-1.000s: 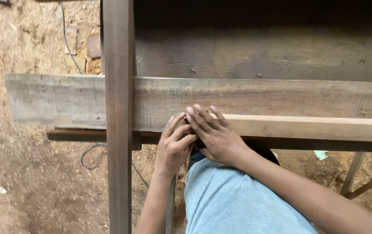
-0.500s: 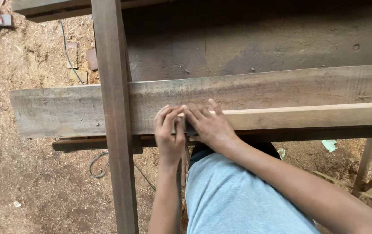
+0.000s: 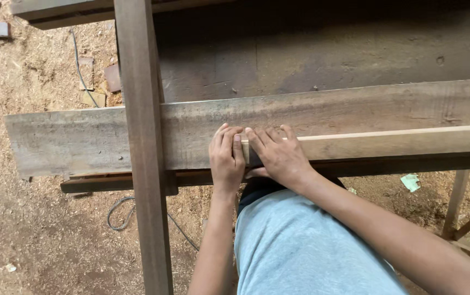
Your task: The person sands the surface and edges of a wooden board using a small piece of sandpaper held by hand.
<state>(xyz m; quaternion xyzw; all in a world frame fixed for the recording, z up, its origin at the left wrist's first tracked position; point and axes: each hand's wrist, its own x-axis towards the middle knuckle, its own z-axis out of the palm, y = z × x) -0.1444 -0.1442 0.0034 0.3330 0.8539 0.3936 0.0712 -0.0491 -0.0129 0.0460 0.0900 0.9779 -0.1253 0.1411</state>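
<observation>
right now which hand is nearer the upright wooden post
Left. The left hand lies flat on the plank just right of the post; the right hand lies farther right, on the pale strip.

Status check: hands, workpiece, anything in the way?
Both hands flat, left hand and right hand, at the pale strip end on the grey plank. Dark upright post crosses left.
</observation>
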